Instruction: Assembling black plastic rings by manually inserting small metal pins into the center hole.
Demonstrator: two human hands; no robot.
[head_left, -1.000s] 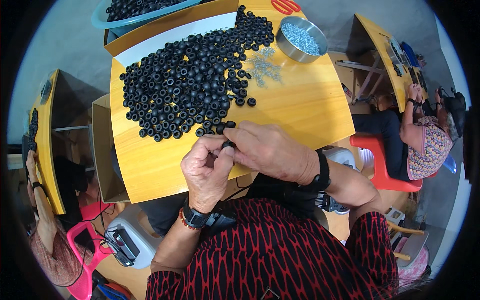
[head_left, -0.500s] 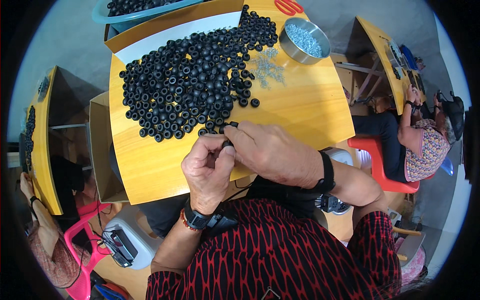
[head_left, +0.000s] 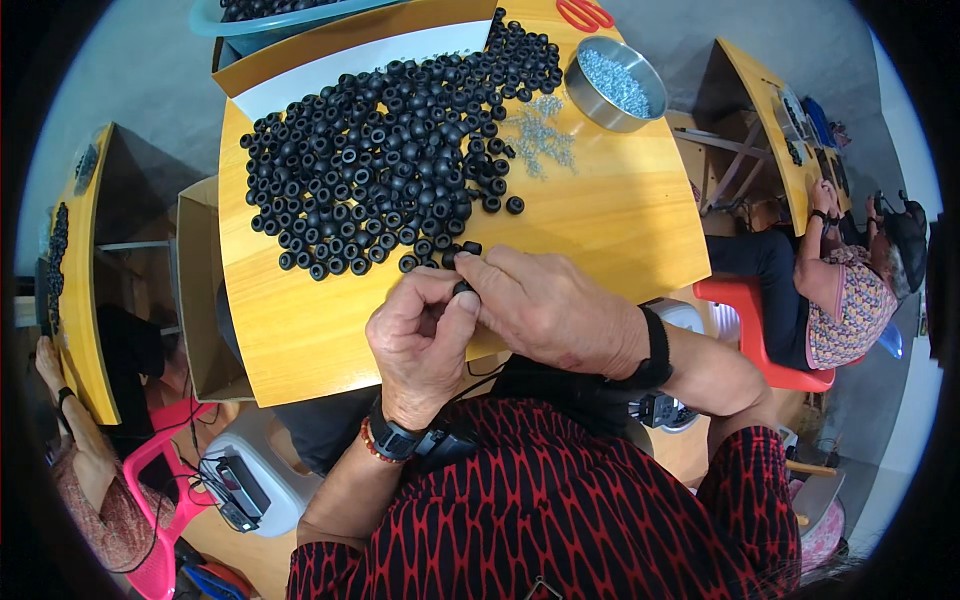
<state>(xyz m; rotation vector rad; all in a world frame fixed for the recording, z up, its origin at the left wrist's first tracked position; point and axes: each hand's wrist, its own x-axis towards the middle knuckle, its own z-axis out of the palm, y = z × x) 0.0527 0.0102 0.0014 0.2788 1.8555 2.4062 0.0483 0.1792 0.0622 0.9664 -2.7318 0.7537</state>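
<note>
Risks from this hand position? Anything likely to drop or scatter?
1. The small black ring is pinched between the left hand and right hand right at the table's near edge; a slip would likely send it off the table.
2. The right hand sits close to the heap of black rings; a sweep could roll strays.
3. Loose small metal parts beside the metal bowl could scatter.

top: red with black lattice print | left wrist: black watch (head_left: 402,437), red bead bracelet (head_left: 370,441) | right wrist: black band (head_left: 652,350)
</note>
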